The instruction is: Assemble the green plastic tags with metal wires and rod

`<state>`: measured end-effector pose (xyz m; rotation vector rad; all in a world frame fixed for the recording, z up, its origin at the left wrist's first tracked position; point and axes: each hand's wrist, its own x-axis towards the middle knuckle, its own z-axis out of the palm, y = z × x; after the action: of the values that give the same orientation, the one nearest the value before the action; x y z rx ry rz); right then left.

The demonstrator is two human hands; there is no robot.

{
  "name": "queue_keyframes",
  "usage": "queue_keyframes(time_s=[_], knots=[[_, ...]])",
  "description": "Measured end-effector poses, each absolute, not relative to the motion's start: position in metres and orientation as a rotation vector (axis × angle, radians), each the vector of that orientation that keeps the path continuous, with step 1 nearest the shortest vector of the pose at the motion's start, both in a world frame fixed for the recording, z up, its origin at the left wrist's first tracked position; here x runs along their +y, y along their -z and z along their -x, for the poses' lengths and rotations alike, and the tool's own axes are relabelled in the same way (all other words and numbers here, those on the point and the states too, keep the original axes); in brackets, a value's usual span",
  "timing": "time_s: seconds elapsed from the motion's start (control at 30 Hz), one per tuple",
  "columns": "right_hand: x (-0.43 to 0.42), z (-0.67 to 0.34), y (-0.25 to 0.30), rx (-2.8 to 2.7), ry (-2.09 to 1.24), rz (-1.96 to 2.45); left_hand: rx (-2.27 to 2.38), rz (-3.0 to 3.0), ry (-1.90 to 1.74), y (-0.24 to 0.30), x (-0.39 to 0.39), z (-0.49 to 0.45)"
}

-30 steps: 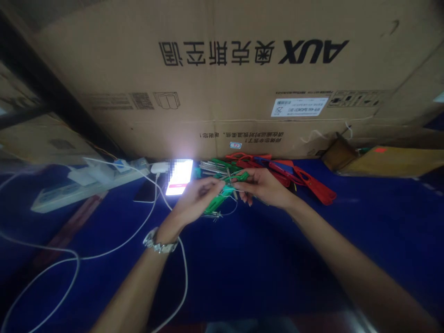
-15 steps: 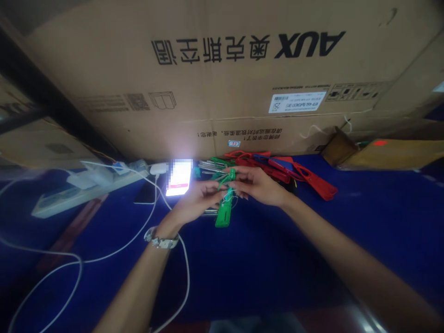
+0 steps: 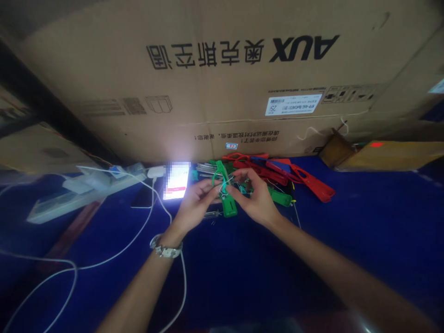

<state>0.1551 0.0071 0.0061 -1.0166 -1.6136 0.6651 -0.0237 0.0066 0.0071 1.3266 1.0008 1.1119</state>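
Note:
My left hand (image 3: 196, 203), with a metal watch (image 3: 165, 247) on its wrist, and my right hand (image 3: 253, 196) meet over the blue tabletop (image 3: 243, 263). Both pinch a green plastic clip (image 3: 226, 199) that hangs upright between them, with a thin wire part at its middle. Behind the hands lies a pile of red clips (image 3: 298, 178) and more green clips (image 3: 280, 198), along with some metal pieces (image 3: 205, 167).
A large cardboard box (image 3: 222, 78) stands along the back. A lit phone (image 3: 176, 180) lies left of the hands. A white power strip (image 3: 79, 194) with plugs sits at the left, and white cables (image 3: 138, 231) trail toward me. A smaller brown box (image 3: 388, 155) sits at right.
The green clip has turned from lying slanted to hanging upright between my fingers. Both hands shifted slightly toward me and closer together.

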Motion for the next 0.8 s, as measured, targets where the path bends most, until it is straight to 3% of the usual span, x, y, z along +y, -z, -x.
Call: queue_keyframes(time_s=[0.33,0.8], knots=[[0.016,-0.147,0.003,-1.410,-1.111,0.863,0.953,-1.209,-1.075,-0.001,0.007,0.023],[0.020,-0.149,0.005,-1.605,-0.981,0.850,0.999,-0.830,-1.004,-0.005,0.009,0.020]])
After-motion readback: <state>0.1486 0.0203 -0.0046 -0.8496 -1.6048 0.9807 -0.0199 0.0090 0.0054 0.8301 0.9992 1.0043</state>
